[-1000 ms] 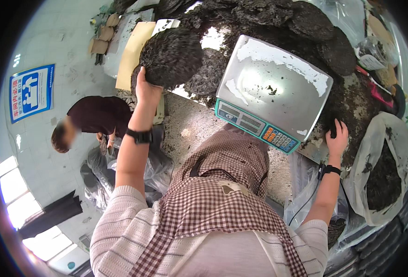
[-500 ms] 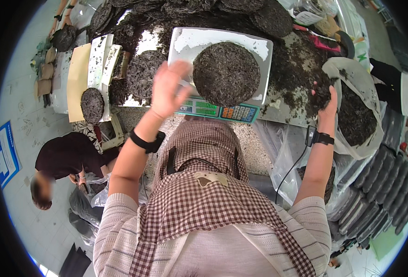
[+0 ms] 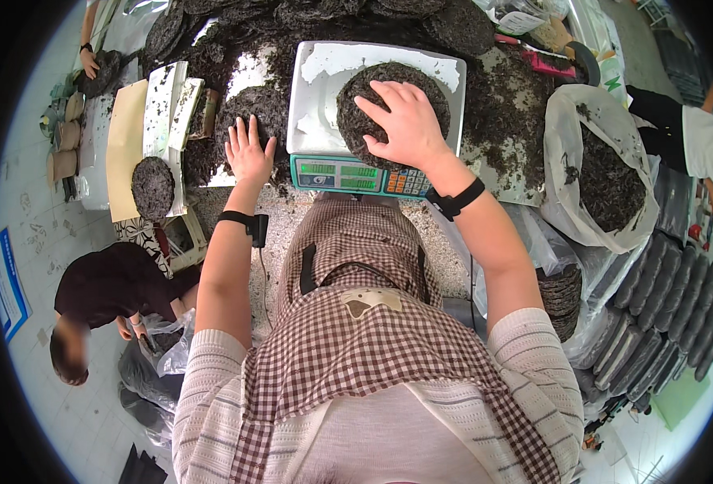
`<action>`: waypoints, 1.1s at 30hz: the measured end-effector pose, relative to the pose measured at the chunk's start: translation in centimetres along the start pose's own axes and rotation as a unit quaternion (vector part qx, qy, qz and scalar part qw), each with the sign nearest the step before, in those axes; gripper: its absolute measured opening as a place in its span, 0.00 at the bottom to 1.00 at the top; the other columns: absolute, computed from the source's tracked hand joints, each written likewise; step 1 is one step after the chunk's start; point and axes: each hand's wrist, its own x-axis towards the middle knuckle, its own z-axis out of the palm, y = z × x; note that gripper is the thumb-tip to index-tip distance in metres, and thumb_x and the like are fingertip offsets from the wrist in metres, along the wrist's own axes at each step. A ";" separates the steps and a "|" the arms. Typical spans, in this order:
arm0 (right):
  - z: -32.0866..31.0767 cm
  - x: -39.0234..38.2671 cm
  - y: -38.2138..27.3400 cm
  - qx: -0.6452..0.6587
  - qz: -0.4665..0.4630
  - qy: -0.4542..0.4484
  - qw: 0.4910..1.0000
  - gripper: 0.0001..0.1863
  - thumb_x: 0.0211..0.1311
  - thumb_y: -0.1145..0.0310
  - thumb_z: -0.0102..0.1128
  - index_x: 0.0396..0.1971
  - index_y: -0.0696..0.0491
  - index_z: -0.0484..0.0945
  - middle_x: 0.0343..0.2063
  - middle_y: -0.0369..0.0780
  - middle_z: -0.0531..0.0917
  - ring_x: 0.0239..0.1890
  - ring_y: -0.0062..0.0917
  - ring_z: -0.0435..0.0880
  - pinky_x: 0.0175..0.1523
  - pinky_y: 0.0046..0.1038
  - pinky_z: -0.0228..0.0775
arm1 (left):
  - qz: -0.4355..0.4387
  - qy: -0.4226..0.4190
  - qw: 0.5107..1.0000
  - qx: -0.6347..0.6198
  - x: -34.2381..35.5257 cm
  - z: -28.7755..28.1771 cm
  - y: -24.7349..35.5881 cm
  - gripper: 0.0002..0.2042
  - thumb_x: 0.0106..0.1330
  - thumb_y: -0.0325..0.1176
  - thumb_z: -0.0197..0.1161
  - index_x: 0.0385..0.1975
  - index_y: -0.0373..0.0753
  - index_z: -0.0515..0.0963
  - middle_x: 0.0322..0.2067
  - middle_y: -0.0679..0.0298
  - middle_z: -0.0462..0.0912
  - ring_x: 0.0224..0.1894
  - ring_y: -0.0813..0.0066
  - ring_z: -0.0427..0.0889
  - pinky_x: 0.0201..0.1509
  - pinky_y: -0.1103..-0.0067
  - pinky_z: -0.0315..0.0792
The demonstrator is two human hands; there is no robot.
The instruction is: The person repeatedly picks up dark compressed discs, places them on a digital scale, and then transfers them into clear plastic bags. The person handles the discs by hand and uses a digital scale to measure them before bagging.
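Dark, flat and round, a pressed leaf cake [image 3: 389, 101] lay on the white pan of the scale [image 3: 324, 89], and our right hand [image 3: 405, 125] rested palm-down on it, fingers spread over its top without gripping. Our left hand [image 3: 248, 149] lay flat on a second cake [image 3: 256, 109] just left of the scale, fingers spread and slightly apart. Both hands only pressed; neither was lifting anything.

From the head view we judged the work partway along: one cake sat on the scale, apparently being weighed, and the other waited beside it. A smaller cake [image 3: 153, 185] lay apart on a yellow board [image 3: 123, 137] to the left. Loose dark leaf covered the table [image 3: 502, 121], and an open sack [image 3: 594, 161] of it stood to our right. Stacked cakes [image 3: 671, 298] filled the lower right, so some were seemingly done, though much loose leaf remained.

A person in a dark top [image 3: 106, 282] crouched at lower left, and another person's hand [image 3: 90, 63] touched a cake at upper left.
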 end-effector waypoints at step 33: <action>-1.9 -32.5 6.7 0.184 0.577 0.033 0.795 0.19 0.66 0.56 0.70 0.44 0.58 0.87 0.40 0.45 0.91 0.44 0.31 0.90 0.53 0.32 0.79 | 0.182 0.036 0.977 -0.101 -1.8 -5.9 0.6 0.35 0.71 0.53 0.64 0.76 0.52 0.65 0.79 0.58 0.60 0.82 0.56 0.54 0.81 0.53 0.49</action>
